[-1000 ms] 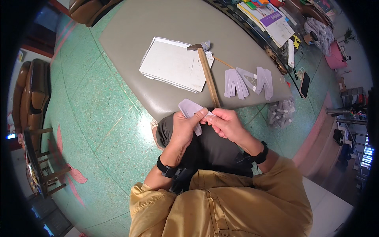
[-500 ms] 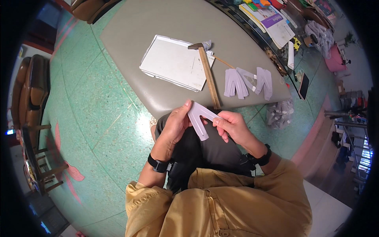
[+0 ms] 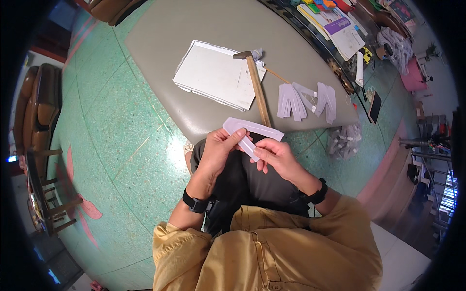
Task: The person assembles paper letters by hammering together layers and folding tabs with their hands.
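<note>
Between my hands, above my lap, is a folded V-shaped strip of pale lilac paper or thin plastic [image 3: 262, 129]. My left hand [image 3: 219, 148] pinches it near the bend, thumb on top. My right hand [image 3: 276, 157] grips the end of its lower arm, while the upper arm points right, free. Just beyond my hands lies a hammer [image 3: 257, 86] with a wooden handle, its head resting by a white shallow box lid or board [image 3: 213, 77]. Several similar lilac folded pieces [image 3: 291, 103] lie to the right on the grey padded surface [image 3: 204, 19].
A thin wooden stick [image 3: 277, 75] lies beyond the hammer. At the far right are papers [image 3: 340, 34], a white roll [image 3: 359, 68] and a dark phone-like slab [image 3: 374, 107]. A clear plastic bag [image 3: 345, 140] hangs or sits beside the padded edge. Brown leather seating [image 3: 43, 97] stands at the left.
The lilac V has turned, so its free arm now points right instead of toward me. My right hand has shifted from one arm's end to the other's.
</note>
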